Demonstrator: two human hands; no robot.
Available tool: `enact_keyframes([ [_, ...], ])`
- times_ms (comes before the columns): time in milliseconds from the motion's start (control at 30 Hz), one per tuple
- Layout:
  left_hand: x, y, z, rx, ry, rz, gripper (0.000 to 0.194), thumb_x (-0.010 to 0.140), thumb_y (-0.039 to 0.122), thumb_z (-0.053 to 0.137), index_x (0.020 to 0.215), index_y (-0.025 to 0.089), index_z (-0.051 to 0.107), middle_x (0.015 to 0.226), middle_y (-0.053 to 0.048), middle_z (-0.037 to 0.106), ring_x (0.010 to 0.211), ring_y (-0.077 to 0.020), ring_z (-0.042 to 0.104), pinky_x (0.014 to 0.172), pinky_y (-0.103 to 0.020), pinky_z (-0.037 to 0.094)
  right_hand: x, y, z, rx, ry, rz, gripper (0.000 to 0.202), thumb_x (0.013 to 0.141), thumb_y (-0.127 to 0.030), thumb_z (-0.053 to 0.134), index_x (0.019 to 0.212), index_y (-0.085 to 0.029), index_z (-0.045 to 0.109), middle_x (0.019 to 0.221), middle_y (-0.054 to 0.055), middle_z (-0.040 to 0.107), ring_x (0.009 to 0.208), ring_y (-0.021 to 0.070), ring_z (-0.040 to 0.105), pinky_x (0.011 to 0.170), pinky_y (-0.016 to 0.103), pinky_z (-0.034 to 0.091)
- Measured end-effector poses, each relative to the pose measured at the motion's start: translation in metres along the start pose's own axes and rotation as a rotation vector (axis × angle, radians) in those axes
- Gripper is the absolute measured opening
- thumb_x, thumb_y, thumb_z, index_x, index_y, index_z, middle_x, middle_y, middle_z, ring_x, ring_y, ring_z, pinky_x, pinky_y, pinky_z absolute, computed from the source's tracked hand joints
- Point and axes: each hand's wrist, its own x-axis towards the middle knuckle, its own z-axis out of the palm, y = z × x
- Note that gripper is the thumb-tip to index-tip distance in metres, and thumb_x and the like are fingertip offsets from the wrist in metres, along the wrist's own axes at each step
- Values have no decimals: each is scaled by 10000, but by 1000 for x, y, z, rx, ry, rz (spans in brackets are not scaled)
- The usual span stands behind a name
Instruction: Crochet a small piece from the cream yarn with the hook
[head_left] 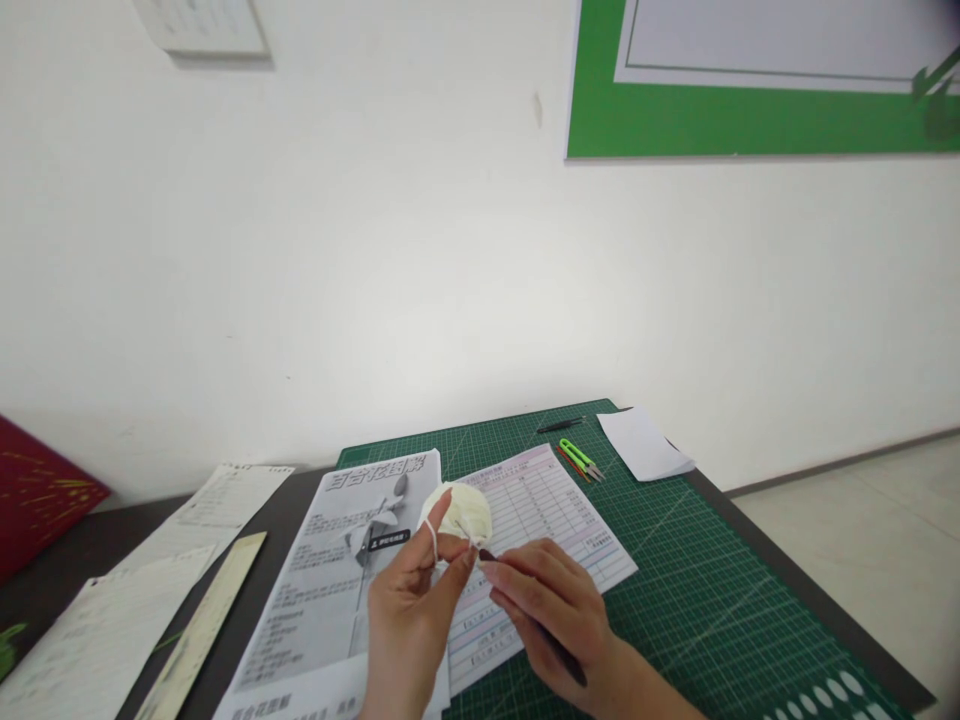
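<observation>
My left hand (420,590) has white yarn (433,540) looped over its raised index finger, while its thumb and another finger pinch a small bit of the yarn work. In my right hand (551,605) is a crochet hook (559,650) with a dark handle, its tip meeting the yarn at the left fingertips. Just behind the hands lies a ball of cream yarn (476,510), partly covered by the left fingers. The stitches between the fingertips are too small to make out.
Printed sheets (300,600) and a form (592,545) lie on a green cutting mat (675,580). Green thread snips (577,455), a black pen-like tool (561,425) and white paper (645,445) are at the back right. A ruler (202,630) and handwritten pages (112,620) lie left.
</observation>
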Motion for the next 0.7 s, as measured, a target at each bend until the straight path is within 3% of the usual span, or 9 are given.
enact_keyframes([
  [133,2,2,-1,110,-31,44,317,584,195,747,900,207,727,759,-38,707,943,-261,598,938,-373,363,4,-3,-1,131,99,98,359,797,-42,523,1125,-182,566,884,90,646,762,191,579,644,331,509],
  [333,5,5,-1,7,-106,-73,464,580,182,749,1038,213,678,636,-5,670,725,-208,620,753,-330,451,7,-1,-3,249,207,236,237,835,-88,475,1011,-193,594,815,59,612,752,184,570,637,324,478],
  [533,6,8,-3,-42,-182,-166,432,566,162,751,991,217,703,599,-15,664,562,-162,573,613,-292,446,9,4,-6,328,277,363,154,871,-231,453,892,-206,603,761,31,583,697,177,548,613,304,440],
  [700,9,10,-6,-60,-215,-238,418,528,128,756,933,225,722,571,0,658,562,-143,551,598,-272,424,13,6,-10,406,318,438,178,868,-299,471,832,-201,616,689,7,563,623,156,514,560,268,406],
])
